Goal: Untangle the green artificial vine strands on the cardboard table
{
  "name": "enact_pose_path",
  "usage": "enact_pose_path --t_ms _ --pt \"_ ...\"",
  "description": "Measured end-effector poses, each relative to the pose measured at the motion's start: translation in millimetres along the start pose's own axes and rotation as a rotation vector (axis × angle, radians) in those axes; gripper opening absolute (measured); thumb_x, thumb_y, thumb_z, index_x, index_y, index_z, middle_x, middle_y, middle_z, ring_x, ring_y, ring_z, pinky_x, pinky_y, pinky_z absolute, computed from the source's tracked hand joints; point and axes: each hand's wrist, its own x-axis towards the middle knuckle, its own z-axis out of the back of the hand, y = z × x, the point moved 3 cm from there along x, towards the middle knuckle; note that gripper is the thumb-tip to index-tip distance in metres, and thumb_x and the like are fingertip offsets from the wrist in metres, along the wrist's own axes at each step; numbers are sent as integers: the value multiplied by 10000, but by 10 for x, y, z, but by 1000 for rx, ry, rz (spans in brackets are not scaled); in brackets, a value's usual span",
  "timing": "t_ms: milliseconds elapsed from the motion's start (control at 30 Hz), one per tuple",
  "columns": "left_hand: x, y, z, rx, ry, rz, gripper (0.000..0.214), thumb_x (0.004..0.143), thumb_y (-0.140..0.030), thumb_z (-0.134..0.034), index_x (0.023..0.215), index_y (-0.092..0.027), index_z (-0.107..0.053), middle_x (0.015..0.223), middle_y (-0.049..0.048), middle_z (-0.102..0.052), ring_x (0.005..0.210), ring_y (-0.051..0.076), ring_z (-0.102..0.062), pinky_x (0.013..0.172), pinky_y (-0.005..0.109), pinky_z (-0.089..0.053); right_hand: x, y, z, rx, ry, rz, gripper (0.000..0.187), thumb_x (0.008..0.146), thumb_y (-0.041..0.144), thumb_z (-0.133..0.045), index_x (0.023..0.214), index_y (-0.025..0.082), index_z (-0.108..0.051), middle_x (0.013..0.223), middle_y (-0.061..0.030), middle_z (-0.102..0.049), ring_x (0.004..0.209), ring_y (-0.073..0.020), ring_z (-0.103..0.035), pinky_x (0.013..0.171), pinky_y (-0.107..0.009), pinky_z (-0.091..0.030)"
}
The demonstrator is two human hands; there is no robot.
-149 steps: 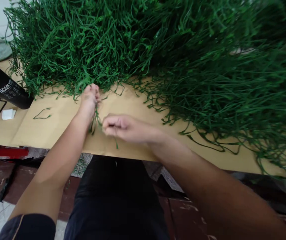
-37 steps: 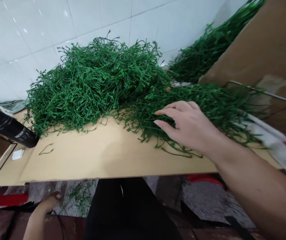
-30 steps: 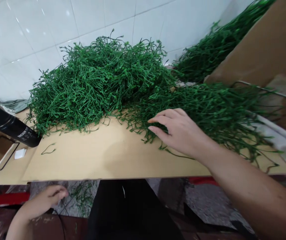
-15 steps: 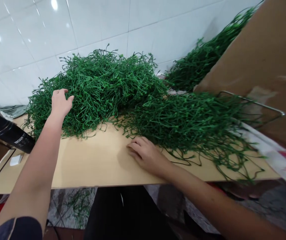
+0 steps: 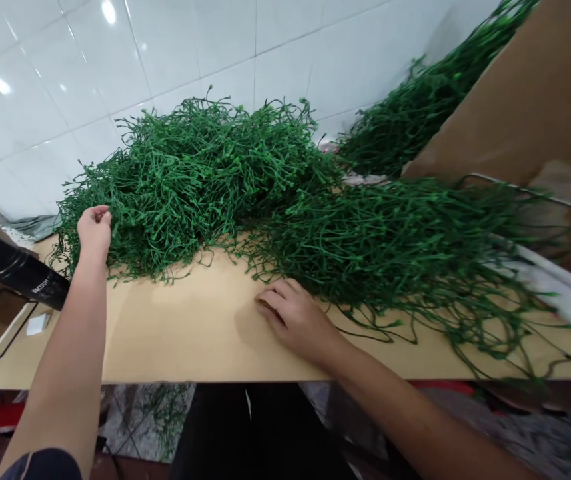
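A tangled heap of thin green stems with small budded tips (image 5: pixel 200 173) lies on the tan tabletop (image 5: pixel 180 333), against the wall. At its left edge is my left hand (image 5: pixel 95 230), thumb and fingertips pinched together; whether a stem is between them cannot be made out. My right hand (image 5: pixel 295 317) rests on the tabletop at the near edge of a second, flatter pile of green stems (image 5: pixel 390 240). Its fingers are curled in towards the thumb, and whatever they may hold is hidden.
A black cylinder lettered "VACUUM" (image 5: pixel 20 270) leans at the left, near a small white block (image 5: pixel 38 324). Brown cardboard (image 5: pixel 530 100) stands at the right, with more green stems (image 5: pixel 415 100) behind it. White tiles (image 5: pixel 205 40) back the table; scattered stems (image 5: pixel 165 417) lie on the floor.
My left hand has moved left and nearer along the heap, its fingers going from spread to pinched. My right hand stays almost where it was. The view has shifted slightly.
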Motion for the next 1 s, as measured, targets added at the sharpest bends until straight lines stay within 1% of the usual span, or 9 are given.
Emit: enact_pose_path --t_ms 100,233,400,500,567,700,800,867,1000 --pt "-123 -265 175 -101 -46 -101 96 693 -99 -549 762 -134 -605 662 -18 -536 603 73 -488 650 214 -411 1 6 10 9 4 -4 232 874 199 -434 828 141 -654 861 -111 -613 868 -223 -474 769 -375 -446" --pt "-502 -530 249 -280 30 -163 49 717 -181 -583 743 -154 -615 601 -33 -519 553 62 -472 587 197 -400 0 9 56 12 -69 -26 243 868 203 -428 801 143 -654 864 -118 -616 879 -231 -469 791 -389 -443" --pt "-1293 -517 15 -137 323 -194 91 739 -230 -583 783 -170 -635 684 -10 -592 632 86 -524 610 198 -412 35 125 92 139 -130 -75 243 870 245 -424 817 144 -639 874 -121 -624 903 -231 -501 827 -394 -441" --pt "-1734 -446 -175 -54 533 -307 119 785 -228 -546 788 -167 -649 763 21 -638 721 111 -564 668 222 -433 143 274 33 316 -59 -150 249 869 293 -421 864 140 -618 880 -114 -628 897 -219 -538 818 -387 -448" --pt "-1933 -403 -264 -29 614 -380 147 811 -216 -518 808 -165 -657 773 32 -653 749 125 -582 694 239 -444 256 372 -44 470 -5 -227 281 857 346 -433 949 135 -595 924 -117 -624 882 -209 -559 753 -356 -469" --pt "-2150 -341 -351 47 787 -496 168 821 -167 -499 842 -177 -666 784 34 -677 755 143 -603 723 275 -460 503 491 -224 759 25 -397 361 818 395 -492 1067 137 -529 954 -100 -615 818 -165 -579 688 -294 -465" --pt "-2240 -338 -325 117 907 -594 165 817 -145 -503 812 -171 -666 831 53 -694 811 169 -617 768 313 -469 619 537 -332 811 121 -410 224 798 374 -520 827 153 -547 688 -9 -549 616 -107 -496 583 -253 -392" --pt "-2277 -352 -272 133 971 -619 172 822 -139 -493 817 -165 -663 848 61 -697 839 178 -616 785 327 -472 639 545 -369 784 200 -376 238 791 366 -520 662 167 -495 572 33 -450 544 -82 -404 533 -243 -326" --pt "-2273 -377 -166 52 1020 -564 207 852 -187 -474 991 -176 -626 967 68 -676 913 164 -600 834 322 -468 599 481 -367 850 224 -389 236 776 322 -505 603 169 -455 551 53 -397 520 -61 -345 512 -234 -284"
